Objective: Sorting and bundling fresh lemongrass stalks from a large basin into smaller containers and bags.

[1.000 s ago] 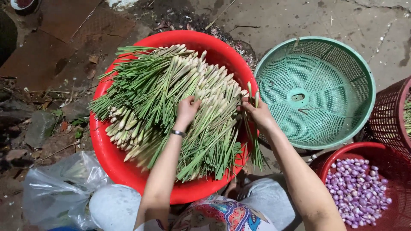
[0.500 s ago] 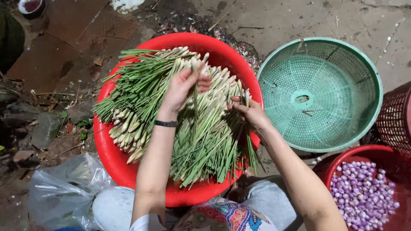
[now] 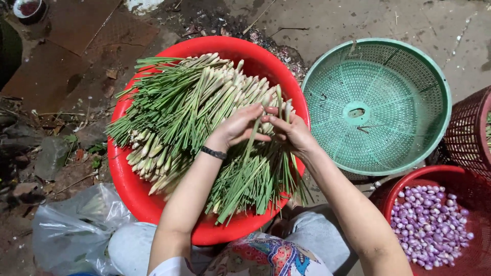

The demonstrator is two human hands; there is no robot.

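At the near left a crumpled clear plastic bag (image 3: 71, 230) lies on the dirt floor (image 3: 56, 92), among scattered leaves and scraps. Right of it sits the wide round red plastic basin (image 3: 128, 184), heaped with long green lemongrass stalks (image 3: 179, 112) — pale bulb ends mostly together, leafy ends fanning to the left and near side. Over the heap's right part the left hand (image 3: 238, 128), a dark band at its wrist, and the right hand (image 3: 291, 134) meet; each grip is closed on a few stalks (image 3: 266, 110) lifted bulb-up from the pile, fingertips nearly touching. Judging by the full basin, most of the stalks lie unsorted, and only this small bunch is in hand. Further right stands a round green plastic mesh basket (image 3: 434, 92), nothing in it, on bare grey concrete (image 3: 327, 20). At the right edge a dark red mesh basket (image 3: 468, 128) shows partly, and near right a red basin (image 3: 394, 191) holds small purple shallots (image 3: 429, 225) — outdoor ground, damp and littered.
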